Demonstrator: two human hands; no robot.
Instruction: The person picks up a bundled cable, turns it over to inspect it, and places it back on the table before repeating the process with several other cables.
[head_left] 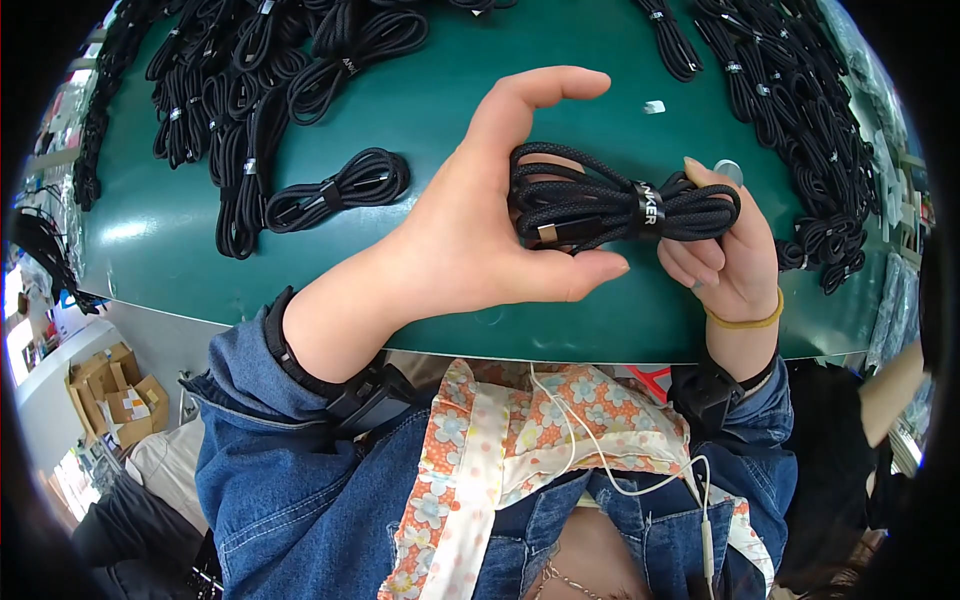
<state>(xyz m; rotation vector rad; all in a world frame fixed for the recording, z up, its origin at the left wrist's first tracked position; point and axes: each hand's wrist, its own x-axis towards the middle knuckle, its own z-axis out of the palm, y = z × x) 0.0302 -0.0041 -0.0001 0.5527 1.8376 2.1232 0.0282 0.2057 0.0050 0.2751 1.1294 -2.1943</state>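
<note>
A coiled black braided cable (570,200) with a metal-tipped plug is bound at its middle by a black printed band (647,208). My right hand (735,235) grips the bundle's right end, thumb on top and fingers curled beneath. My left hand (470,215) is open around the left loops, index finger and thumb spread wide apart. Skin shows through these loops, but most of the left fingers are hidden behind them. Left of my left hand, another banded black cable coil (340,190) lies on the green table (160,255).
Piles of banded black cables (235,110) cover the far left, with another long pile (790,110) along the right. A small white scrap (654,107) lies beyond the held bundle. Cardboard boxes (120,395) stand lower left. At the right edge another person's arm (893,393) shows.
</note>
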